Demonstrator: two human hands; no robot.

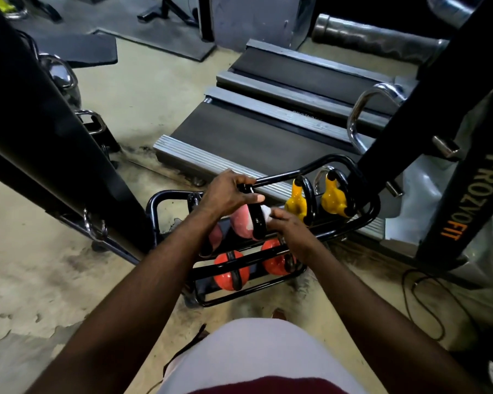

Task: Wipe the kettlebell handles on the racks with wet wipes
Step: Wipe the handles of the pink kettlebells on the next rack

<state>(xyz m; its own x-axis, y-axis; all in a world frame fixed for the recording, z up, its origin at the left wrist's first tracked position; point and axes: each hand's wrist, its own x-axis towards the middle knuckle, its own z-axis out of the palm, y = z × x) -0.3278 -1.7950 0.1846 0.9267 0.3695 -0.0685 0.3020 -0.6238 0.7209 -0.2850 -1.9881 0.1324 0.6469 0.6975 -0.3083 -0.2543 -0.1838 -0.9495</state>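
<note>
A low black tube rack (367,214) stands on the floor in front of me. On its upper tier a pink kettlebell (241,221) has a black handle (258,220). My left hand (228,194) grips the top of that handle. My right hand (289,226) presses a white wet wipe (266,213) against the handle's right side. Two yellow kettlebells (295,203) (333,199) sit further right on the same tier. A second pink kettlebell (215,237) is partly hidden under my left forearm. Two orange-red kettlebells (231,270) (275,258) rest on the lower tier.
A treadmill deck (254,137) lies just behind the rack. A black machine upright (40,137) slants down at the left, and another marked PROZVOFIT (467,200) stands at the right. A black cable (427,302) loops on the floor at right. Chrome handles (362,120) hang nearby.
</note>
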